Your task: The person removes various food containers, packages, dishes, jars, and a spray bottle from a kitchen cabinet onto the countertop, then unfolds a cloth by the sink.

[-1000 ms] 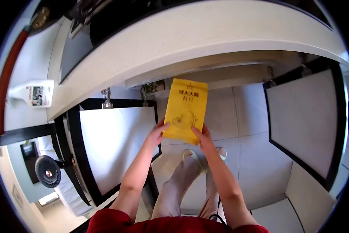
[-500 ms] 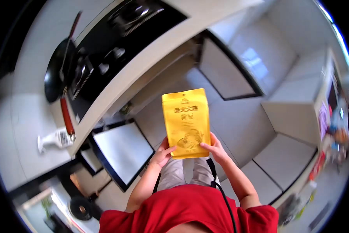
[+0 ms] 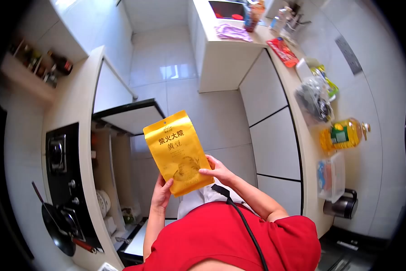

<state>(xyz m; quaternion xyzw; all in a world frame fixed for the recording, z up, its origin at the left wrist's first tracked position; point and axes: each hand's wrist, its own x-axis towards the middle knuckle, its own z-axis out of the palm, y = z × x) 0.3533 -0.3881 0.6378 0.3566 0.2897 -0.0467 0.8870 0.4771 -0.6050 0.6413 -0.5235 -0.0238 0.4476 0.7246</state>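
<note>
A yellow bag of soybeans with dark printed characters is held up in front of my body, tilted a little to the left. My left hand grips its lower left edge, thumb on the front. At the lower right edge my right hand grips it the same way. The fingers behind the bag are hidden. The bag's top looks flat and sealed, with a small hole near the upper edge.
Cabinet doors stand open on the left, below the stove with a wok. The right counter bears an oil bottle, a plastic container, a kettle and a red packet.
My view has turned to the right, bringing the right counter fully into sight. The soybean bag now leans left, still held in both hands.
</note>
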